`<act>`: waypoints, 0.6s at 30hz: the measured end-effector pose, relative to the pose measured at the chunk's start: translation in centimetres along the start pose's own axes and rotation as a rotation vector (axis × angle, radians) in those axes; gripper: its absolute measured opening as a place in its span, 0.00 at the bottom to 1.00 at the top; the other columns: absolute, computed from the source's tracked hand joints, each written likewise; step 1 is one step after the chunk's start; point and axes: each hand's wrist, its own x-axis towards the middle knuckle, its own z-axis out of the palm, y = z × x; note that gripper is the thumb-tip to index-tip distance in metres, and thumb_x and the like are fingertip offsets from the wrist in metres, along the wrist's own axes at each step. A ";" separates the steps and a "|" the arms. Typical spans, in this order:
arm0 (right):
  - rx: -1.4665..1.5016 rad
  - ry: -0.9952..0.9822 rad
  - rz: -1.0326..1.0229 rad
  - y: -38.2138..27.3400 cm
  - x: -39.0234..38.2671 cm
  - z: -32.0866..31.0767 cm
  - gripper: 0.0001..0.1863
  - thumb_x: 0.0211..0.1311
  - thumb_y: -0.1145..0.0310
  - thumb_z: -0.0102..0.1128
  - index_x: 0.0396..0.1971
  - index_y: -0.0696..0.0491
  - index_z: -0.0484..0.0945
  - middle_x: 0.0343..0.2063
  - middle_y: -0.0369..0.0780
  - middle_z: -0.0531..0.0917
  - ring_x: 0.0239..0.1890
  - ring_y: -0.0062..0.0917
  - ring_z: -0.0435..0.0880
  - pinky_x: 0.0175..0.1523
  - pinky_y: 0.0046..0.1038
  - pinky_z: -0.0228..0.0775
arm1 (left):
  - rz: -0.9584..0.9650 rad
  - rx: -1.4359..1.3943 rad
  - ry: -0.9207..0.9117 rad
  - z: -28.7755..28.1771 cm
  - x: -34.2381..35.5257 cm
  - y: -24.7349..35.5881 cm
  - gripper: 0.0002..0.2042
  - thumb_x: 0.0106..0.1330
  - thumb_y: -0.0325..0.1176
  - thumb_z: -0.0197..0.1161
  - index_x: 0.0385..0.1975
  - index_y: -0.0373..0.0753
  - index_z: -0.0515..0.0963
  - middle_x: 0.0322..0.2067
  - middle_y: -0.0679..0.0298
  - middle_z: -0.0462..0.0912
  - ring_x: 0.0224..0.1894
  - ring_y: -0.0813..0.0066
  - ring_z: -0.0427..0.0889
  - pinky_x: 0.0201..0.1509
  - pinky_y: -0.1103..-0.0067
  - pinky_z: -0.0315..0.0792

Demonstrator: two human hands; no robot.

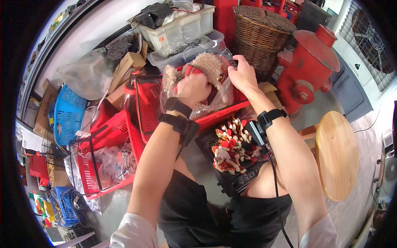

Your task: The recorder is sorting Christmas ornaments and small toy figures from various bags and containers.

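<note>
A clear plastic bag [226,96] lies spread over a red plastic basket [225,111] in front of me. In its mouth sits a fluffy beige plush item [209,65] with red parts. My left hand [193,88] is inside the bag against this plush, fingers curled; what they grip is hidden. At the basket's right side, my right hand [243,75] is closed, its thumb and fingers pinching the bag's edge. Between my knees, a black crate [236,182] holds several small red and white figures [228,144].
A wooden stool [338,155] and a red hydrant-shaped object [308,66] stand right; a lidded wicker basket [261,39] stands behind. Left are another red basket [87,171] and a blue basket [69,115]. A white bin [182,35] rests at the back. A black cable [276,186] hangs from my right wrist.
</note>
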 end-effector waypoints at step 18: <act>0.184 0.098 -0.176 1.1 0.6 3.4 0.19 0.66 0.73 0.54 0.55 0.56 0.85 0.29 0.43 0.89 0.30 0.21 0.87 0.41 0.28 0.78 | -0.052 0.181 -0.211 6.2 3.6 -3.9 0.30 0.68 0.63 0.59 0.68 0.63 0.78 0.73 0.53 0.71 0.72 0.40 0.73 0.70 0.43 0.68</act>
